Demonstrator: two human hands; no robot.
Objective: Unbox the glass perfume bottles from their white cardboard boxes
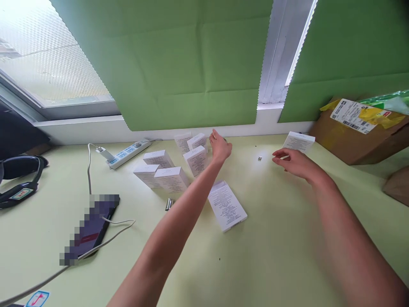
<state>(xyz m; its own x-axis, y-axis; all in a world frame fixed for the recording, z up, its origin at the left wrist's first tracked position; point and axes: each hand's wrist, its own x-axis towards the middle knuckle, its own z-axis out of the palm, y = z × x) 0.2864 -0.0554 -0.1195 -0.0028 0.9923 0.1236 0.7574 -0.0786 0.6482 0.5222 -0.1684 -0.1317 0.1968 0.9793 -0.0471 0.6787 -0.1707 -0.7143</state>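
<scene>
Boxes, small white cartons, are what I am working among: a cluster of them (166,170) is standing just right of the power strip (128,154), which I am using as my landmark. Well left of the strip, a dark headset (19,179) is lying at the table (287,256) edge, and below the strip a phone (92,226) is charging on its cable. My left hand (220,147) is reaching to the right of the strip, past the cluster, fingers loosely curled; I cannot tell whether it is gripping anything. A flat carton (226,205) is lying below it. Farther right, my right hand (292,163) is hovering half open and empty beside another carton (298,141). I am judging these boxes light, stiff-sided and crushable, best pinched across the narrow faces.
</scene>
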